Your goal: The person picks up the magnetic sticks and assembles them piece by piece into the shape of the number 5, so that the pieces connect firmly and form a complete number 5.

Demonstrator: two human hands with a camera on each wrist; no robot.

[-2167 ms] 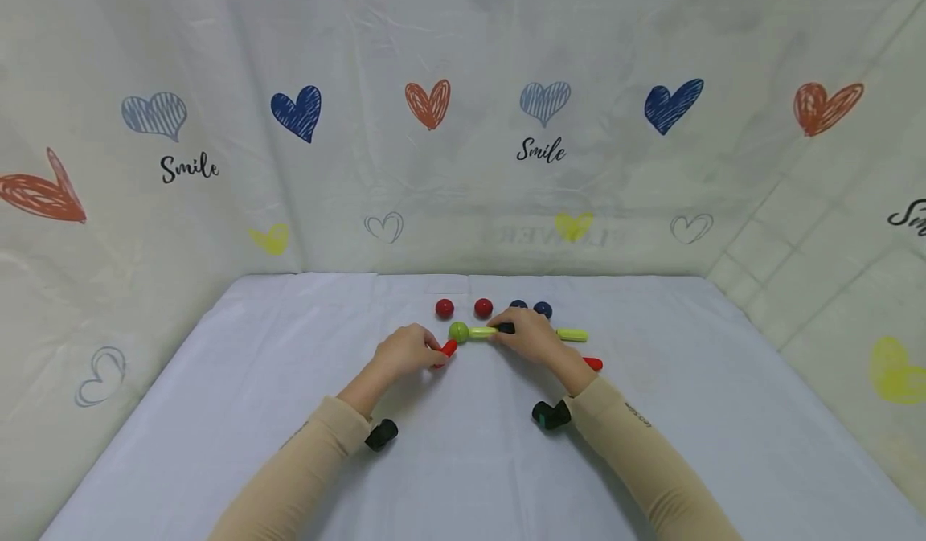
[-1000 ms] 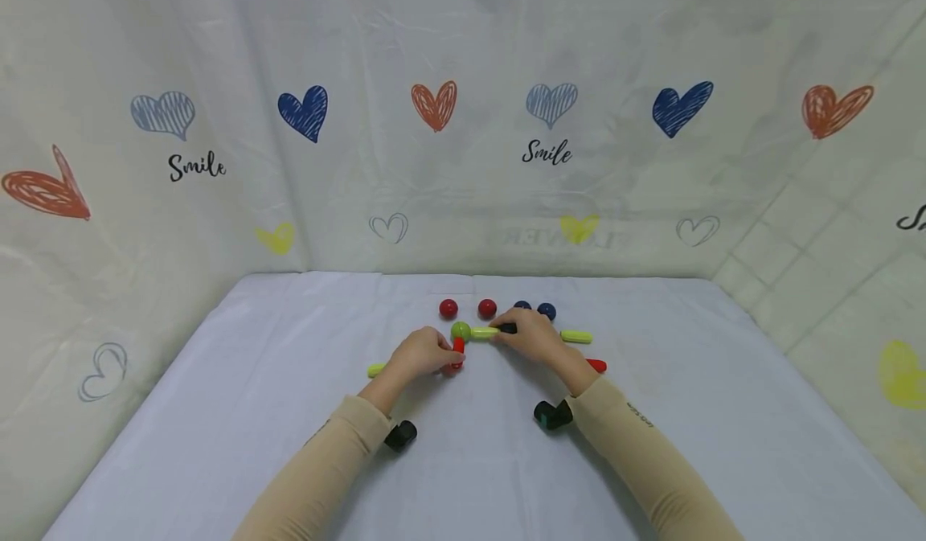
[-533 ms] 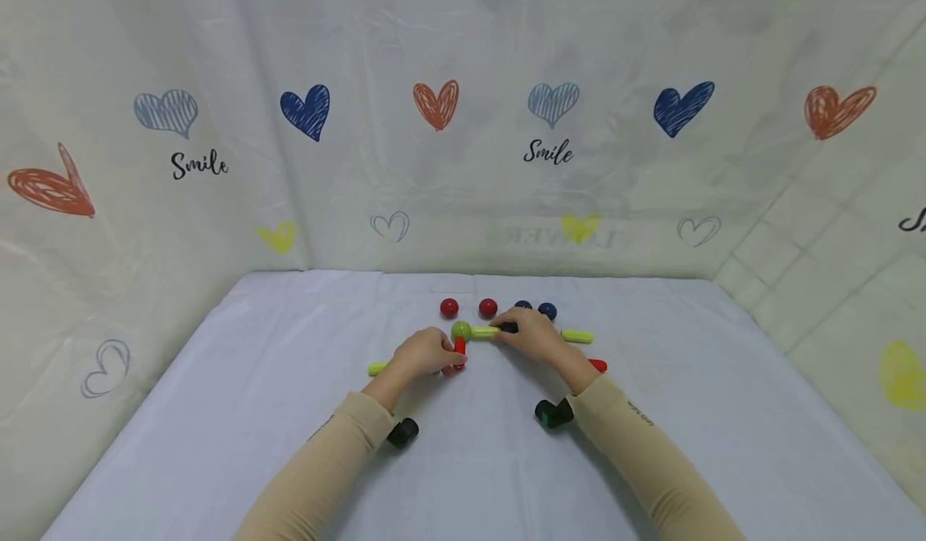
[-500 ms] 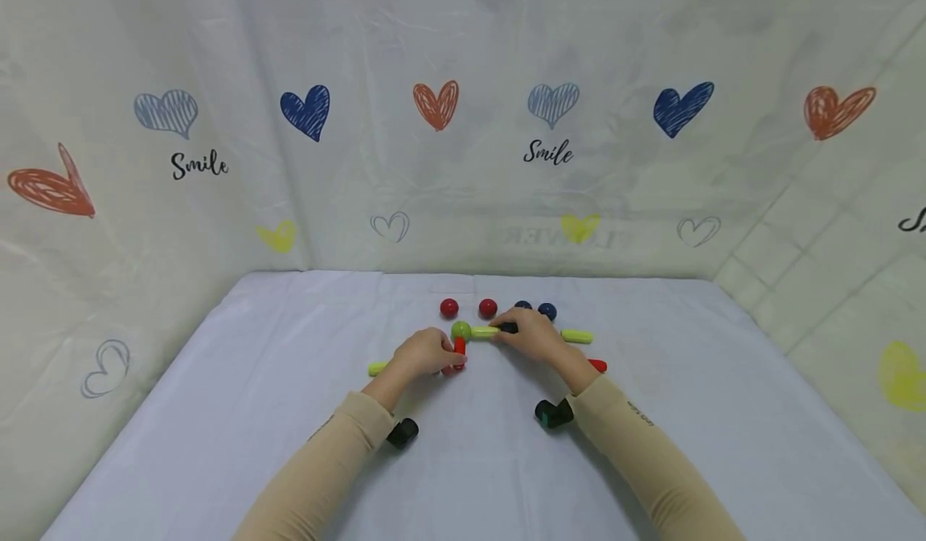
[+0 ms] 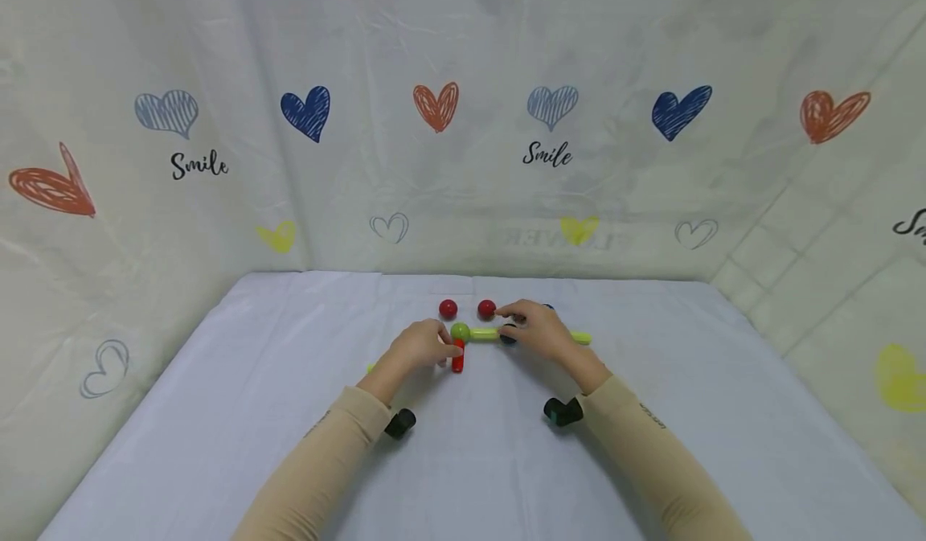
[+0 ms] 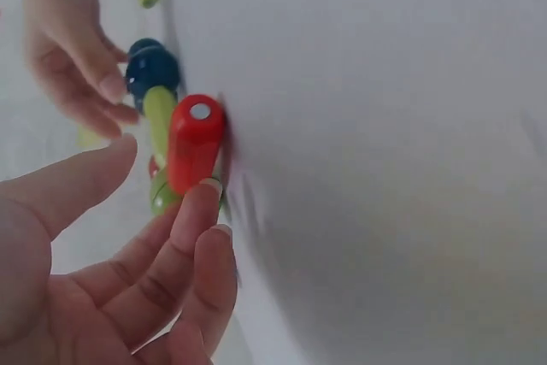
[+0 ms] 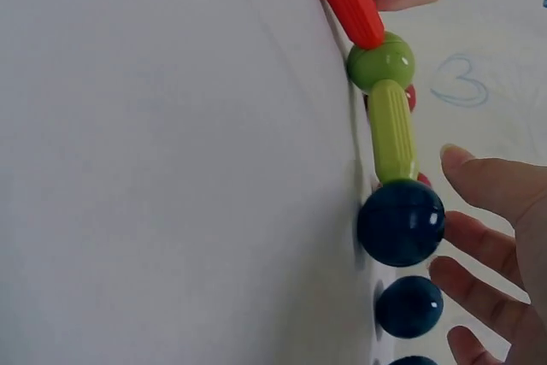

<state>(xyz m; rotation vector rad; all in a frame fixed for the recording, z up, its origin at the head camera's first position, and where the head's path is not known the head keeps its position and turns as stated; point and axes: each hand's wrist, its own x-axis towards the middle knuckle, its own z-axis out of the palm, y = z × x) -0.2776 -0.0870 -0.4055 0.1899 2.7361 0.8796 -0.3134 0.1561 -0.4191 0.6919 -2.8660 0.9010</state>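
Note:
A joined chain lies on the white table: a red magnetic stick [image 5: 458, 358] with a silver disc on its end, a green ball [image 5: 460, 331], a yellow-green stick [image 7: 393, 130] and a dark blue ball [image 7: 402, 224]. My left hand [image 5: 419, 345] is beside the red stick, fingertips at its side and thumb held well apart, as the left wrist view shows. Around the dark blue ball my right hand [image 5: 542, 330] spreads loosely; its thumb stands off and the fingers are close to the ball without gripping it. The hand covers part of that ball in the head view.
Behind the chain sit two red balls [image 5: 448, 309]. More dark blue balls [image 7: 408, 307] are by the right hand. Another yellow-green stick [image 5: 581, 338] lies to the right; one more tip [image 5: 370, 368] shows behind the left wrist. A printed cloth [image 5: 463, 179] hangs behind the table.
My left hand brought the red stick upright against the green ball, then loosened its fingers. My right hand has let go of the dark blue ball and spread its fingers.

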